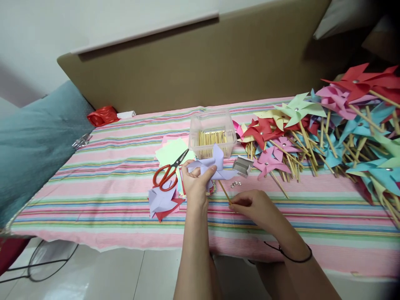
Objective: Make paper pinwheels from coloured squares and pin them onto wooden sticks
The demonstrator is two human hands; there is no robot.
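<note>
A lilac paper pinwheel (pixel 218 162) is gripped in my left hand (pixel 198 179), with the thumb pressed on its middle. From beneath the paper a thin wooden stick (pixel 224 191) slants down to the right. My right hand (pixel 253 204) pinches the lower end of that stick between thumb and fingertips. Several small silver thumbtacks (pixel 236 183) lie on the cloth just above my right hand, below a small grey open box (pixel 243 166). Left of my left hand, red-handled scissors (pixel 168 171) rest on coloured paper sheets (pixel 170 152).
A clear plastic box (pixel 212 149) of wooden sticks stands behind my hands. Finished pinwheels (pixel 296 110) are heaped along the right. Cut lilac paper (pixel 161 202) lies at left over red pieces. A striped cloth (pixel 109 187) covers the surface; a blue cushion (pixel 40 146) is at far left.
</note>
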